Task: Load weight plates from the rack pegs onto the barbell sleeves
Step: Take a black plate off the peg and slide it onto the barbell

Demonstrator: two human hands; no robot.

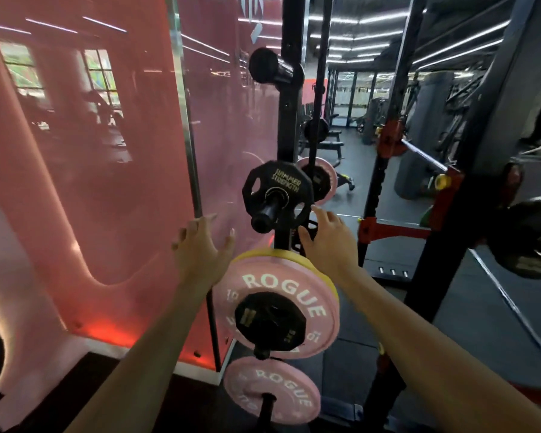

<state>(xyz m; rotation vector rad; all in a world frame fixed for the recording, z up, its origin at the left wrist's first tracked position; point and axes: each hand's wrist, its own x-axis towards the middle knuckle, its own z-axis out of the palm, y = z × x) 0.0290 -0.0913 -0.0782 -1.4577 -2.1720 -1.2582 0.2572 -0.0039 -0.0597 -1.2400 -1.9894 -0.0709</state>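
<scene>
A black Hammer Strength plate (289, 185) hangs on a middle peg of the black rack upright (289, 126). My left hand (200, 245) is open, fingers spread, a little left of and below that plate, apart from it. My right hand (327, 237) is open at the plate's lower right edge, fingertips close to or touching the rim. Below hangs a pink Rogue plate (281, 282) with a small black plate (270, 321) in front and a yellow plate (253, 254) behind. A second pink Rogue plate (275, 390) sits on the lowest peg. The barbell (423, 154) rests across the rack at right.
An empty black peg (267, 65) sticks out near the top of the upright. A pink glass wall (91, 151) stands close on the left. A dark plate (531, 242) sits on the barbell end at the far right. Benches and machines fill the gym floor behind.
</scene>
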